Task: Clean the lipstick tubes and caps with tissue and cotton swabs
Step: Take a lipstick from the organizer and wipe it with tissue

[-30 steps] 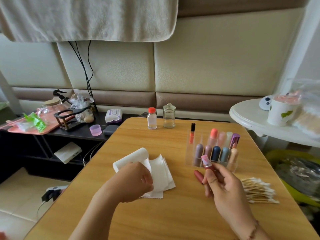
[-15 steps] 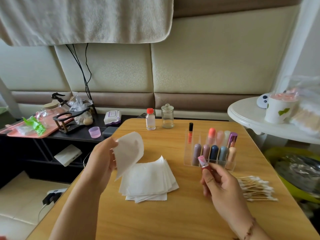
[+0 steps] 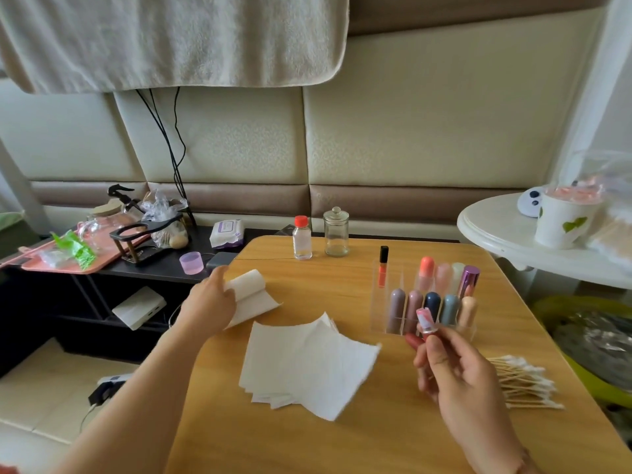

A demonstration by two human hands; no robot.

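My right hand [image 3: 458, 374] grips an open lipstick tube [image 3: 426, 322], its pink tip pointing up, and a dark red cap [image 3: 414, 341] shows by my fingers. My left hand [image 3: 208, 302] pinches a curled sheet of tissue [image 3: 251, 295] lifted over the table's left part. A stack of white tissues [image 3: 304, 364] lies fanned out on the wooden table [image 3: 307, 439] between my hands. A clear organizer [image 3: 390, 295] behind the tube holds several capped lipsticks. Cotton swabs [image 3: 523, 381] lie in a pile to the right of my right hand.
A small red-capped bottle [image 3: 302, 238] and a glass jar [image 3: 336, 231] stand at the table's far edge. A dark side shelf [image 3: 154, 268] with clutter sits left. A white round table [image 3: 506, 241] with a cup [image 3: 559, 222] stands to the right.
My left hand has carried the single tissue sheet from above the stack out to the left and lower. The stack's top sheets have fanned out. My right hand keeps holding the lipstick.
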